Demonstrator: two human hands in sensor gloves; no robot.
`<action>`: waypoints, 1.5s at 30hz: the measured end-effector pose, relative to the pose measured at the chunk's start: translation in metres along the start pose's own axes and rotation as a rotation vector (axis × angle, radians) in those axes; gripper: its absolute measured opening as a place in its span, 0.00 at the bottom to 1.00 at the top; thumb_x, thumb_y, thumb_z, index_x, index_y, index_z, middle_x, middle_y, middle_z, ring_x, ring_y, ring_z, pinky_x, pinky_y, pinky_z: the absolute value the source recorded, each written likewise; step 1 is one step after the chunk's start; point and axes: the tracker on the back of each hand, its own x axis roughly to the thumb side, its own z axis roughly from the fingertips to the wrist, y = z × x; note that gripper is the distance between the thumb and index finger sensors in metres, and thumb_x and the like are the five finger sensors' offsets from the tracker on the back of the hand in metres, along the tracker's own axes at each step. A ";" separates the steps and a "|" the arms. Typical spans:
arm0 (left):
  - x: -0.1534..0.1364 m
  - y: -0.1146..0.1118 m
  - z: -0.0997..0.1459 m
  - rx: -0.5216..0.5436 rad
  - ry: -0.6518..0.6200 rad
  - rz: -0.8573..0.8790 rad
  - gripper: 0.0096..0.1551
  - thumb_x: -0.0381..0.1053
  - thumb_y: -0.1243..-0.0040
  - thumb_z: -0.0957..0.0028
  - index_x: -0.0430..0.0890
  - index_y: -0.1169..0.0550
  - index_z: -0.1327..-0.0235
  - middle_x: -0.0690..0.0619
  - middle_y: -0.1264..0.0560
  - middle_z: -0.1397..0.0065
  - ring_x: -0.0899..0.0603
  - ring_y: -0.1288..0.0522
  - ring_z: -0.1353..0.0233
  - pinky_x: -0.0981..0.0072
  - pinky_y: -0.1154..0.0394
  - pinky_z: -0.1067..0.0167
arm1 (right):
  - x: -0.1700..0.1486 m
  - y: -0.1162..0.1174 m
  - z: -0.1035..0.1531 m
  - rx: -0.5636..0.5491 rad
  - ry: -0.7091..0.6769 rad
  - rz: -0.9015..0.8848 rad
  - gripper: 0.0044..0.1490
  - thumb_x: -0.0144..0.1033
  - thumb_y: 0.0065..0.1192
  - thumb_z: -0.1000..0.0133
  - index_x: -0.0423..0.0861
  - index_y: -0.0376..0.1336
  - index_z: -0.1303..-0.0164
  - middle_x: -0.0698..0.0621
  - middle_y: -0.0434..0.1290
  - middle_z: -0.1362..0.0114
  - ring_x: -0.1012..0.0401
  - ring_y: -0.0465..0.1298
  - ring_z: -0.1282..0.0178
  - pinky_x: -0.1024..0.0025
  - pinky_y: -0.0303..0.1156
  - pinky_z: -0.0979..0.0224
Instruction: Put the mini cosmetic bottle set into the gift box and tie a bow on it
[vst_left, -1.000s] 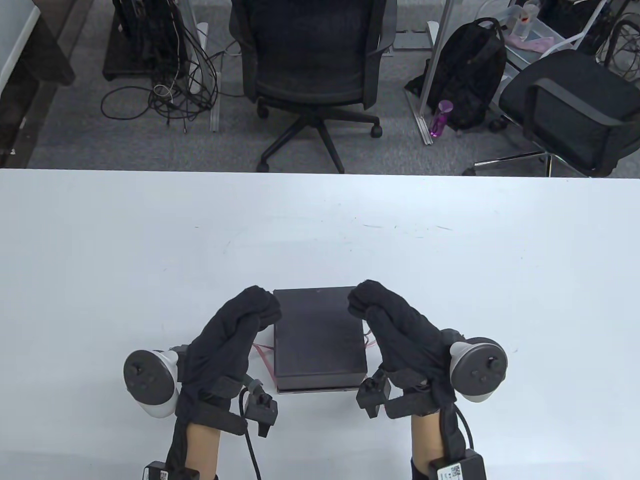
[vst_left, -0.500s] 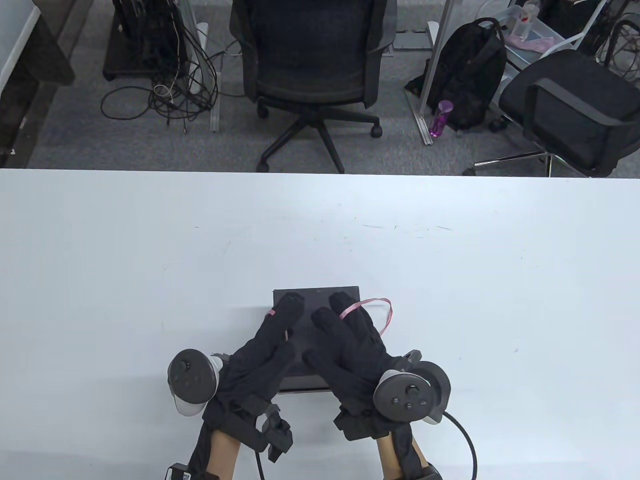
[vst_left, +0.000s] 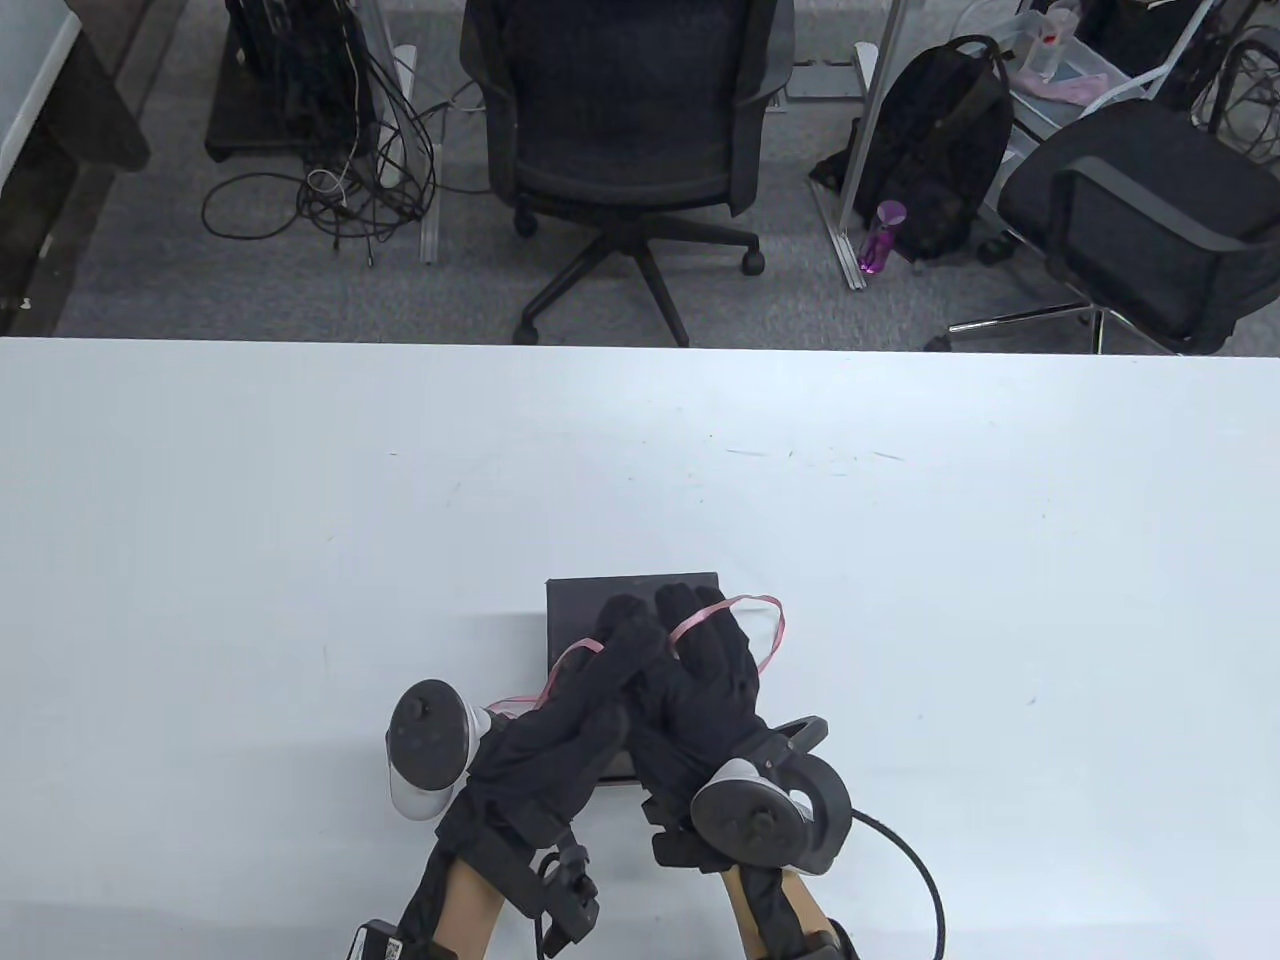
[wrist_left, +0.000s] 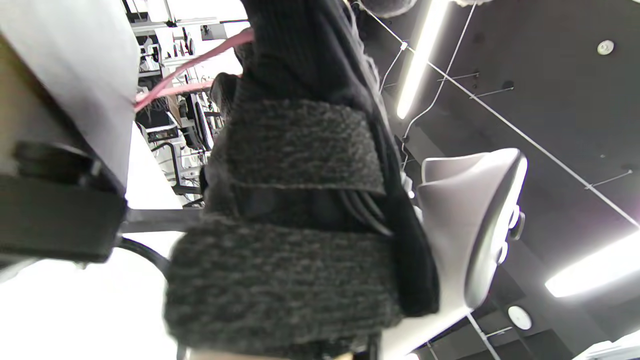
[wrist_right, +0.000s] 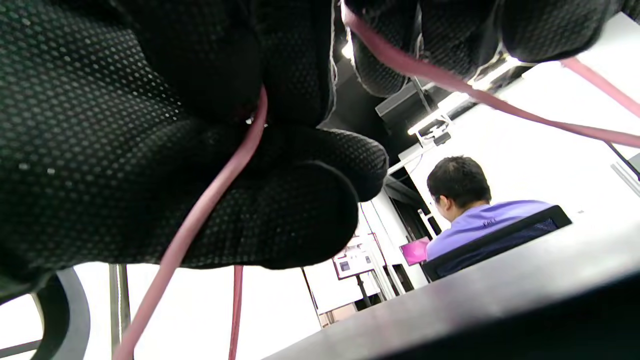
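A closed black gift box (vst_left: 632, 600) lies on the white desk (vst_left: 300, 520) near its near edge, roughly at the middle. Both gloved hands are over the box's lid, pressed close together so that their fingers overlap. The left hand (vst_left: 570, 710) reaches in from the near left, its fingers stretched toward the box's far half and lying against the right hand (vst_left: 700, 680). A thin pink ribbon (vst_left: 745, 625) runs across the back of the right hand's fingers and arcs out in a loop past the box's right side; another length trails from between the hands toward the near left, beside the left hand's tracker.

In the right wrist view the ribbon passes between the right hand's curled fingers (wrist_right: 280, 210) and thumb, which pinch it, with two strands hanging below the palm and one stretching off to the right above the dark lid. In the left wrist view the ribbon (wrist_left: 195, 65) runs taut past the top of the left hand, but the glove's cuff hides the fingertips, so whether that hand pinches the ribbon cannot be told. The cosmetic bottles are not visible.
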 end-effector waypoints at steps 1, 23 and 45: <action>0.001 0.004 0.001 -0.001 -0.003 0.000 0.37 0.69 0.64 0.35 0.63 0.43 0.10 0.42 0.58 0.08 0.14 0.50 0.18 0.21 0.41 0.27 | -0.005 -0.002 -0.001 -0.011 0.026 -0.033 0.24 0.39 0.69 0.41 0.35 0.73 0.46 0.23 0.59 0.21 0.24 0.58 0.27 0.23 0.60 0.34; -0.007 0.007 -0.004 0.142 0.089 -0.370 0.41 0.58 0.41 0.39 0.44 0.36 0.16 0.33 0.50 0.13 0.21 0.48 0.17 0.23 0.41 0.27 | -0.009 0.006 -0.007 0.434 -0.117 -0.839 0.22 0.45 0.67 0.38 0.42 0.73 0.43 0.32 0.31 0.14 0.28 0.22 0.30 0.14 0.29 0.43; 0.017 0.097 0.045 0.041 0.437 -0.441 0.18 0.54 0.41 0.38 0.46 0.16 0.48 0.43 0.23 0.27 0.29 0.23 0.31 0.33 0.28 0.32 | -0.081 -0.064 -0.001 0.441 0.271 -0.313 0.22 0.35 0.72 0.40 0.29 0.75 0.51 0.31 0.62 0.19 0.30 0.61 0.26 0.30 0.62 0.31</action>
